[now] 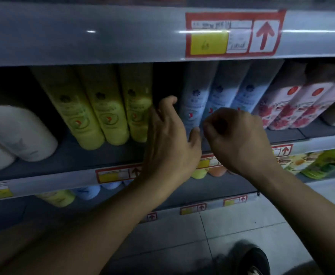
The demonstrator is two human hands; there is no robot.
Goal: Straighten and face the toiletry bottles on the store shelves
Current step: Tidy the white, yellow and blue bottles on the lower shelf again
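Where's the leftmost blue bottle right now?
Head view, middle shelf, centre: the leftmost blue bottle stands right of a dark gap beside the yellow bottles, between the left hand and right hand.
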